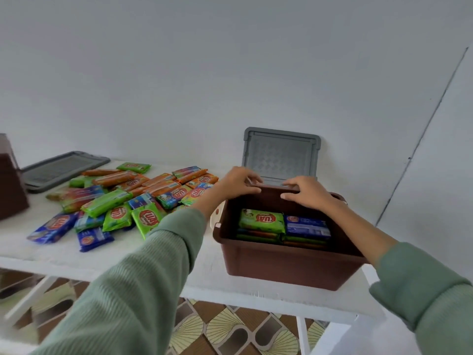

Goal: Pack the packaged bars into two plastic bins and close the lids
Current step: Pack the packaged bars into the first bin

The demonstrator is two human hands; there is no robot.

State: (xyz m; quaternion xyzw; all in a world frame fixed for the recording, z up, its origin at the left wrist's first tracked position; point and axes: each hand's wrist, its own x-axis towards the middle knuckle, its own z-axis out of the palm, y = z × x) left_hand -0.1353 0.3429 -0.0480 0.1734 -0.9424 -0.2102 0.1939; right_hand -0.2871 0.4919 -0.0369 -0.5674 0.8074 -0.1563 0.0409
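Note:
A brown plastic bin (286, 265) stands on the white table at the right. Inside it lie stacked bars, a green one (261, 220) and a blue one (307, 225) on top. Its grey lid (281, 153) leans upright against the wall just behind it. My left hand (239, 183) and my right hand (307, 192) both rest on the bin's far rim, fingers curled over the edge below the lid. A loose heap of green, orange and blue bars (122, 201) covers the table to the left.
A second grey lid (61, 169) lies flat at the back left. Part of a second brown bin (10, 180) shows at the left edge. The white table (212, 283) has its front edge near me, above a patterned floor (230, 329). A white wall stands close behind.

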